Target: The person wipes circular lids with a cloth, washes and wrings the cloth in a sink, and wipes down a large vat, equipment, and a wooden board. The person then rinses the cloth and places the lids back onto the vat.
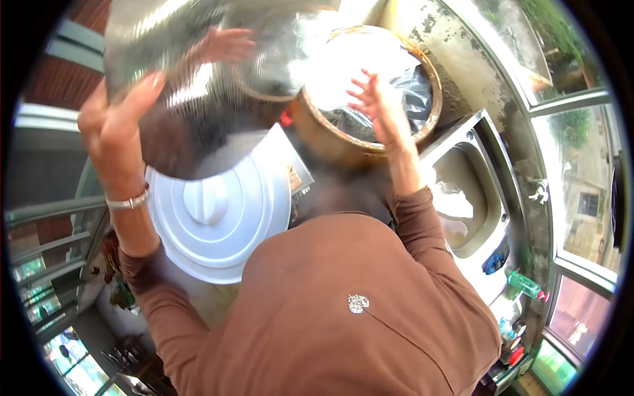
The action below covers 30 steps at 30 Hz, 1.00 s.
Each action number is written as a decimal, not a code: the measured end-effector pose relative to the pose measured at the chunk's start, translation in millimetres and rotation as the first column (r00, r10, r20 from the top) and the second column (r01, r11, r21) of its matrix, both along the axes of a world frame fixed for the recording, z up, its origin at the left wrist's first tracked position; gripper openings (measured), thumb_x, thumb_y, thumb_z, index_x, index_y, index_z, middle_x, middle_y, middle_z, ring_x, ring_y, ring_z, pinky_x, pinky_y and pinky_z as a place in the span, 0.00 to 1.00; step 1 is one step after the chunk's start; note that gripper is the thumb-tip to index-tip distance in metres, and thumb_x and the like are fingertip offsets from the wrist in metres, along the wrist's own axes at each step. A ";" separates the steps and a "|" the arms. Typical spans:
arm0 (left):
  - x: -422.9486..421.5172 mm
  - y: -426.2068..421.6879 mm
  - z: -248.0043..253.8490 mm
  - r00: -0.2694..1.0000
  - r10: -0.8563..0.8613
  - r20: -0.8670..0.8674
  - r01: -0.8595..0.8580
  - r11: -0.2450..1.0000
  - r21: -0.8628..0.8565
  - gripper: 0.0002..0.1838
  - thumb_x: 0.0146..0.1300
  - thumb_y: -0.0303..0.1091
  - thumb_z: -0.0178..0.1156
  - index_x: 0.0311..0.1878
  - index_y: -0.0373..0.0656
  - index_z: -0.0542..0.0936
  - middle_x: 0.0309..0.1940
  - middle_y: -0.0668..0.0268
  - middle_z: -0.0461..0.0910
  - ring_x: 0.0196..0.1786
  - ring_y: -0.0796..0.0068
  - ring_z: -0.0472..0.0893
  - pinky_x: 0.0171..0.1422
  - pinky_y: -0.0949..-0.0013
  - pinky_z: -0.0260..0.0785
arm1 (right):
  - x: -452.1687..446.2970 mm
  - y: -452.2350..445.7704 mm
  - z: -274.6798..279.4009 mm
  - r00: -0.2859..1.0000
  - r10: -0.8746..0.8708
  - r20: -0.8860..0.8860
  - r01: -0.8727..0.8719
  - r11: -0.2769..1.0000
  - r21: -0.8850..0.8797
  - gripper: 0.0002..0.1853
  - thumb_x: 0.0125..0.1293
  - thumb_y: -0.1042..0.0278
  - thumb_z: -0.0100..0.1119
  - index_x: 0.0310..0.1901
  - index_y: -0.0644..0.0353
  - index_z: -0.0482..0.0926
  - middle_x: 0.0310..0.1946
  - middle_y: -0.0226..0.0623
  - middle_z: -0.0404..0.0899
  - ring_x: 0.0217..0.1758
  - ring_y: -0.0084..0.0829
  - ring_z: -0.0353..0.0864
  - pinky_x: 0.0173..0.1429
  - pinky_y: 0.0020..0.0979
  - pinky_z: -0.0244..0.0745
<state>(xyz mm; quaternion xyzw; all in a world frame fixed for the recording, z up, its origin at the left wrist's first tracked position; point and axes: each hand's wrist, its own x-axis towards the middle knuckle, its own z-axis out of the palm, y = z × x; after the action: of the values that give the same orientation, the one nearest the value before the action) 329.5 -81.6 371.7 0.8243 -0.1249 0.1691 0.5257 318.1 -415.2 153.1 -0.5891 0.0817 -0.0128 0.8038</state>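
At the left, my left hand (119, 129) grips the edge of a large, shiny metal lid (191, 125), held up and tilted. Its surface mirrors a blurred hand. My right hand (383, 109) holds nothing, with fingers spread over the mouth of a big brown jar (314, 125). Clear plastic (417, 92) lies in the jar's mouth, partly washed out by glare. Beneath the metal lid, a white round plastic lid (244, 198) with a raised grip is partly covered by it.
To the right of the jar is a sink (492, 191) with something white inside. A green bottle (523, 284) lies beside it, near a blue object (495, 260). Windows (581, 191) line the right side, and a stained wall (449, 53) stands behind.
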 end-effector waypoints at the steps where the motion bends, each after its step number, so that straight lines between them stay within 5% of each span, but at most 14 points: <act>1: 18.4 -19.6 9.3 0.996 -0.077 0.038 0.074 0.994 0.080 0.15 0.57 0.27 0.66 0.45 0.27 0.84 0.40 0.60 0.86 0.41 0.77 0.83 0.52 0.74 0.72 | -4.4 6.5 -1.5 0.999 0.042 0.021 -0.044 0.996 0.080 0.51 0.67 0.27 0.49 0.76 0.65 0.52 0.71 0.60 0.62 0.68 0.51 0.71 0.65 0.46 0.71; 4: 75.4 -77.9 32.9 0.902 -0.403 0.158 0.281 0.823 0.493 0.13 0.63 0.28 0.63 0.48 0.30 0.84 0.44 0.60 0.87 0.47 0.78 0.84 0.59 0.75 0.73 | 15.6 14.0 10.5 0.992 0.035 0.117 -0.067 0.960 0.274 0.60 0.58 0.15 0.39 0.78 0.59 0.44 0.74 0.65 0.53 0.70 0.59 0.67 0.68 0.52 0.69; 5: 81.3 -110.4 31.8 0.916 -0.393 0.085 0.338 0.868 0.364 0.12 0.63 0.26 0.63 0.48 0.30 0.84 0.42 0.61 0.88 0.44 0.78 0.85 0.54 0.75 0.75 | 30.7 7.7 16.1 0.984 -0.025 0.179 -0.046 0.922 0.384 0.61 0.57 0.14 0.37 0.79 0.58 0.44 0.73 0.65 0.54 0.69 0.60 0.68 0.68 0.53 0.69; 8: 92.2 -172.3 2.1 0.764 -0.630 0.142 0.473 0.695 0.542 0.12 0.61 0.22 0.63 0.48 0.32 0.84 0.39 0.60 0.88 0.38 0.75 0.86 0.46 0.74 0.78 | 72.2 -33.7 28.7 0.933 -0.206 0.296 -0.032 0.770 0.637 0.61 0.52 0.10 0.33 0.78 0.52 0.48 0.67 0.63 0.63 0.64 0.64 0.70 0.68 0.58 0.68; 11: 98.0 -213.8 -44.6 0.432 -0.858 0.279 0.500 0.485 0.717 0.14 0.55 0.18 0.62 0.46 0.34 0.84 0.34 0.56 0.85 0.34 0.66 0.86 0.43 0.70 0.79 | 77.3 -75.0 7.7 0.903 -0.323 0.284 -0.034 0.604 0.796 0.52 0.60 0.16 0.39 0.70 0.55 0.64 0.65 0.48 0.70 0.63 0.48 0.74 0.69 0.53 0.69; 13: 93.7 -234.1 -88.0 0.330 -0.892 0.310 0.456 0.438 0.775 0.16 0.52 0.18 0.62 0.47 0.35 0.83 0.36 0.58 0.84 0.38 0.61 0.85 0.43 0.67 0.80 | 82.0 -95.8 -18.2 0.894 -0.394 0.213 0.035 0.537 0.843 0.51 0.61 0.17 0.39 0.71 0.55 0.64 0.65 0.47 0.70 0.64 0.48 0.73 0.69 0.53 0.68; 17: 111.1 -254.4 -168.1 0.351 -0.892 0.283 0.338 0.403 0.851 0.21 0.56 0.26 0.59 0.55 0.41 0.79 0.48 0.61 0.83 0.47 0.65 0.84 0.48 0.65 0.80 | 86.1 -121.1 -73.8 0.868 -0.495 0.046 0.210 0.449 0.868 0.49 0.63 0.19 0.38 0.71 0.56 0.63 0.66 0.47 0.69 0.65 0.48 0.72 0.70 0.53 0.67; 23: 112.7 -294.1 -230.4 0.383 -0.880 0.280 0.451 0.443 0.774 0.14 0.54 0.27 0.63 0.46 0.40 0.82 0.44 0.61 0.84 0.47 0.64 0.85 0.43 0.65 0.80 | 75.2 -139.7 -139.6 0.791 -0.579 -0.197 0.493 0.414 0.765 0.47 0.66 0.22 0.37 0.71 0.57 0.62 0.68 0.46 0.68 0.67 0.47 0.70 0.71 0.53 0.65; 30: 75.0 -299.9 -319.7 0.427 -0.894 0.137 0.506 0.362 0.783 0.15 0.56 0.30 0.64 0.48 0.41 0.80 0.49 0.61 0.81 0.53 0.59 0.80 0.58 0.59 0.74 | 22.0 -131.6 -183.8 0.674 -0.617 -0.406 0.717 0.414 0.561 0.45 0.69 0.25 0.36 0.71 0.59 0.61 0.69 0.45 0.66 0.70 0.46 0.67 0.72 0.53 0.62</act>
<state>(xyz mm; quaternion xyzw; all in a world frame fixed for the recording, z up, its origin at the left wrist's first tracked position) 404.5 -381.6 51.9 0.7108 -0.6774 0.0868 0.1685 340.2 -546.8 -30.7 -0.1671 0.3623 -0.2605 0.8792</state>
